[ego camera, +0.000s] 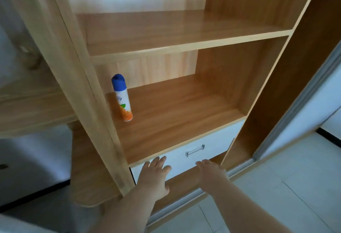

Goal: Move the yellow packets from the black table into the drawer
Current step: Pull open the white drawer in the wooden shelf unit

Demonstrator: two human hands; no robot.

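Both arms are stretching forward and down. My left hand (154, 176) is lying flat against the white drawer front (221, 138), fingers straight, slightly spread. My right hand (211, 172) is reaching below the handle (195, 150), fingers straight, together.

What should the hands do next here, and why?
Probably the right hand should take the handle and pull: the drawer looks shut, and both it and the left hand rest open and empty at its front.
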